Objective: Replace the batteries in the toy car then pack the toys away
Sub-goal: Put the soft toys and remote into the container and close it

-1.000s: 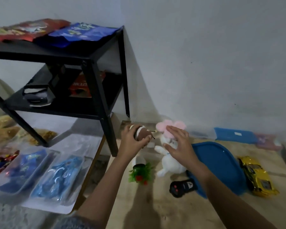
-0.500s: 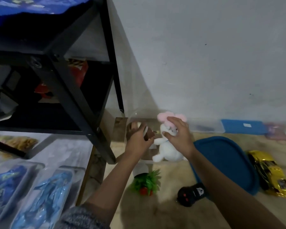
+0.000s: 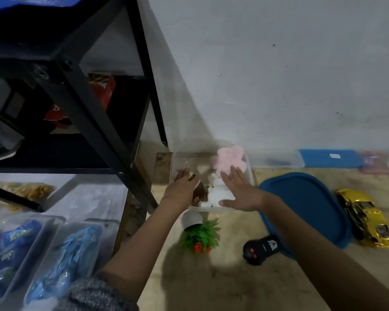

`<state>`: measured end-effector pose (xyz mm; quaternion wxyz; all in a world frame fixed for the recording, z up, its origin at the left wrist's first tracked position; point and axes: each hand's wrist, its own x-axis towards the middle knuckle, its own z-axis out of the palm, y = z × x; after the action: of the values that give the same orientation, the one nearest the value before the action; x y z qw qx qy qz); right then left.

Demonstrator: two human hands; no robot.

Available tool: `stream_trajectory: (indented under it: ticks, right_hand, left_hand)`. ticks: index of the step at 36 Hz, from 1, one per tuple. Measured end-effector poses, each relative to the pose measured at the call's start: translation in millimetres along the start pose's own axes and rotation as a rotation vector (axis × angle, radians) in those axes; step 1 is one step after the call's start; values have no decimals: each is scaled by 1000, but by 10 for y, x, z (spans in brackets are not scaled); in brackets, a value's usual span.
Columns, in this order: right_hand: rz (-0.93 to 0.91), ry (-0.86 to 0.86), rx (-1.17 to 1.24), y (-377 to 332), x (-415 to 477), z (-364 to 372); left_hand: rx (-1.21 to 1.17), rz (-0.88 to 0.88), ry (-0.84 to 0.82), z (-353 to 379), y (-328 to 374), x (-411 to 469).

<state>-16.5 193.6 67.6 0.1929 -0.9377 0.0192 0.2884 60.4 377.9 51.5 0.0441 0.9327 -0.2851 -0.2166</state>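
A clear plastic box stands on the floor by the wall. In it lie a white plush with pink flower-shaped ears and a brown toy. My left hand reaches into the box and is closed on the brown toy. My right hand hovers over the white plush, fingers spread, holding nothing. The box's blue lid lies to the right, with the yellow toy car beyond it. A black remote and a toppled green toy plant lie in front of the box.
A black metal shelf stands at the left, its leg close to the box. Clear trays with blue packets lie at the lower left. A flat clear container with a blue lid sits against the white wall.
Both hands have lowered the toys into the clear box. My right hand has let go of the white plush and opened. The camera has moved closer and tilted down.
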Motion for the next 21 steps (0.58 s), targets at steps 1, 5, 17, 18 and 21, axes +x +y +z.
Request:
stream_trajectory:
  ticks: [1, 5, 17, 18, 21]
  right_hand:
    - [10, -10, -13, -13, 21, 5]
    - [73, -12, -22, -75, 121, 30]
    - [-19, 120, 204, -65, -30, -25]
    - [-34, 168, 250, -41, -95, -40]
    - [-68, 340, 374, 78, -322, -74]
  left_hand:
    - [13, -6, 5, -8, 6, -10]
    - [40, -67, 81, 5, 72, -26]
    - [-129, -41, 267, 38, 94, -194]
    - [-148, -18, 262, 32, 82, -228]
    - [-283, 38, 319, 67, 6, -356]
